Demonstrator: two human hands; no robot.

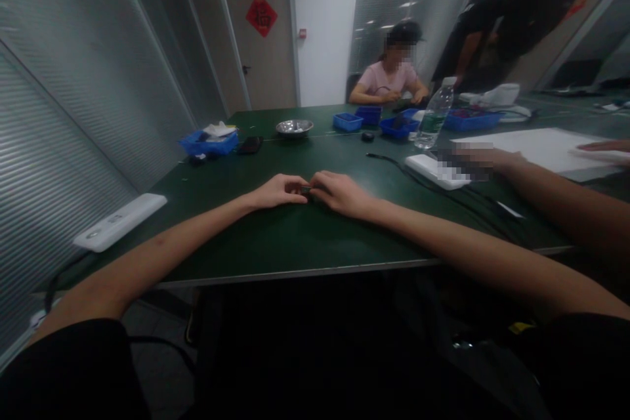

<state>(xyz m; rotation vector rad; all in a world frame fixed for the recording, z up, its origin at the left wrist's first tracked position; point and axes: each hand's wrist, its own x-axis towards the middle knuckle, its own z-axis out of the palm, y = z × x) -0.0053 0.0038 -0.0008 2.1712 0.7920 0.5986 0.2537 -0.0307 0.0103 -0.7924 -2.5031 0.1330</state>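
Both of my hands meet over the green tabletop (246, 236), near the middle of the view. Between their fingertips is a small dark piece (306, 189), mostly hidden, its kind too small to make out. My left hand (277, 191) pinches it from the left with thumb and fingers. From the right, my right hand (342, 193) curls its fingers round the same piece, its back turned up. The hands touch or nearly touch each other just above the table.
A white power strip (121, 222) lies at left, another white strip (436, 170) at right beside a co-worker's arm (561, 190). Farther back are a blue tray (209, 141), a metal bowl (294, 128), small blue bins (347, 121) and a water bottle (436, 115). A black cable (394, 163) crosses the right side.
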